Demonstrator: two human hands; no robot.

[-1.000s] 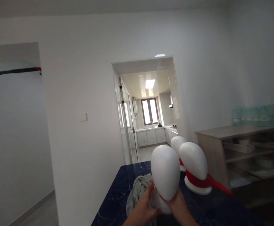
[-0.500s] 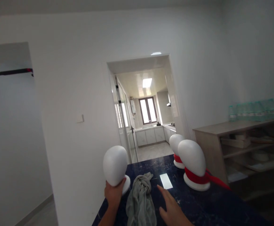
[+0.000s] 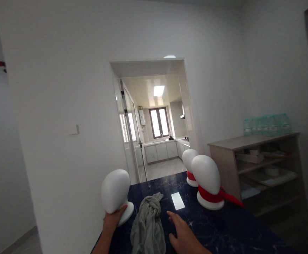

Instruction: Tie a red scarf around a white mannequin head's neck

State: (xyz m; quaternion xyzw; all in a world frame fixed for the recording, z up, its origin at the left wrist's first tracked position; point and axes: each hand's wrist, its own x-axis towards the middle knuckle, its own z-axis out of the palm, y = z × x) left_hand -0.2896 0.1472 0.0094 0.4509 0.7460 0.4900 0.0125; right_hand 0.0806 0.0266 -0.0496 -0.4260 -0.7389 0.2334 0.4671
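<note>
My left hand (image 3: 112, 219) grips the neck of a bare white mannequin head (image 3: 115, 192) standing at the left edge of a dark blue marbled table (image 3: 217, 229). My right hand (image 3: 182, 234) hovers low over the table with fingers spread, holding nothing, just right of a crumpled grey-green cloth (image 3: 148, 224). Two more white mannequin heads stand further right: the nearer one (image 3: 206, 176) wears a red scarf (image 3: 217, 195) around its neck, and the farther one (image 3: 189, 162) behind it also has red at its neck.
A white wall and an open doorway (image 3: 154, 120) to a kitchen lie beyond the table. A wooden shelf unit (image 3: 257, 165) stands at the right, with water bottles (image 3: 266, 124) on top. Floor shows at lower left.
A second ago both hands held the bare head in front of me. It now stands at the table's left edge under my left hand, and my right hand has come free.
</note>
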